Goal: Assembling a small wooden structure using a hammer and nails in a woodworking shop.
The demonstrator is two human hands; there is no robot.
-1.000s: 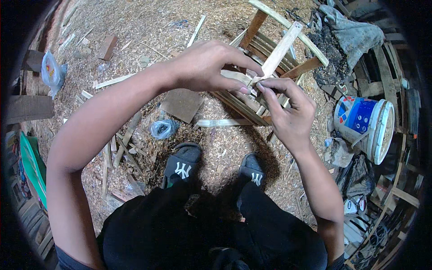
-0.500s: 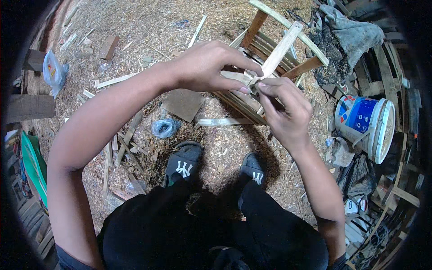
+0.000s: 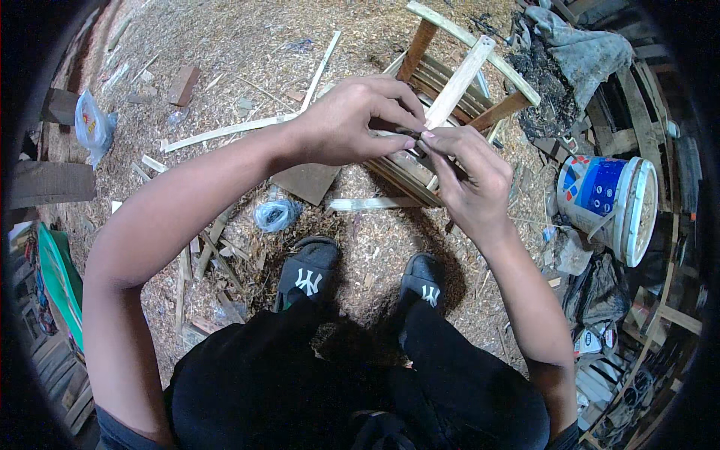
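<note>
My left hand [image 3: 360, 120] and my right hand [image 3: 476, 172] meet at the fingertips above a slatted wooden frame [image 3: 401, 180]. Both are closed in a pinch, thumbs against fingers. Whatever lies between them is too small and hidden to name. A pale wooden strip [image 3: 461, 79] runs from just beyond my fingertips to a pale crosspiece [image 3: 495, 60] at the frame's far end. Brown wooden legs [image 3: 417, 52] stand under that crosspiece. My hands hide part of the frame's middle.
Sawdust and wood scraps cover the ground. A white and blue bucket [image 3: 604, 199] lies tilted at right, below a grey cloth [image 3: 581, 49]. A brown board [image 3: 307, 182] and a clear plastic bag [image 3: 275, 215] lie before my feet. Another bag [image 3: 93, 127] hangs at left.
My fingertips have drawn closer together, and the pale piece seen between them earlier is now mostly hidden. The frame appears slightly shifted to the left in the view.
</note>
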